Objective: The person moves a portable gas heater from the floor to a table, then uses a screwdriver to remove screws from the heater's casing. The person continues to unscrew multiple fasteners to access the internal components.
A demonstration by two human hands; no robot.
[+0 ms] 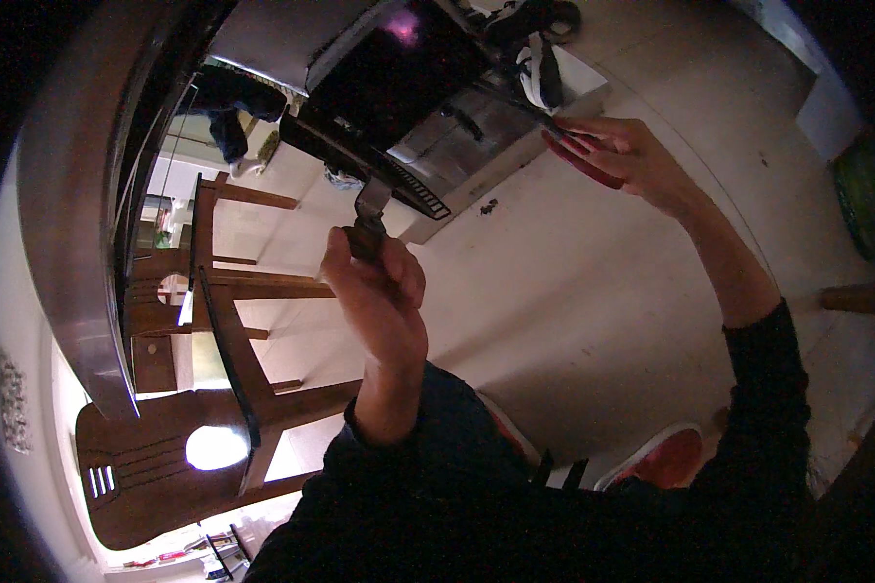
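Left hand (384,306): fingers curled closed round the dark handle of a short tool (370,208), whose flat, bent metal end points up and away from the fist; no gap visible in the grip. That end lies in front of or just beside a dark slotted strip (422,190) along the lower edge of a black-fronted unit (394,83); whether metal meets strip cannot be told from this single view. Right hand (642,167): raised at the unit's right, thumb and fingers closed on a red-handled tool (598,172); a thin dark length runs on from it toward the unit's front, its far tip lost against the black. A black-and-white shoe (544,73) sits just beyond that tool; a dark scrap (488,206) lies on the pale floor (554,301) between the hands. Handling, judged from this pose: hold the left wrist firm and set the metal end flat, since a bent tip would probably skid if pressed at a slant. Steady the right-hand tool along its length and work it with small movements, clear of the shoe. Light on the unit's front is poor, so confirm each tip by eye before adding force.
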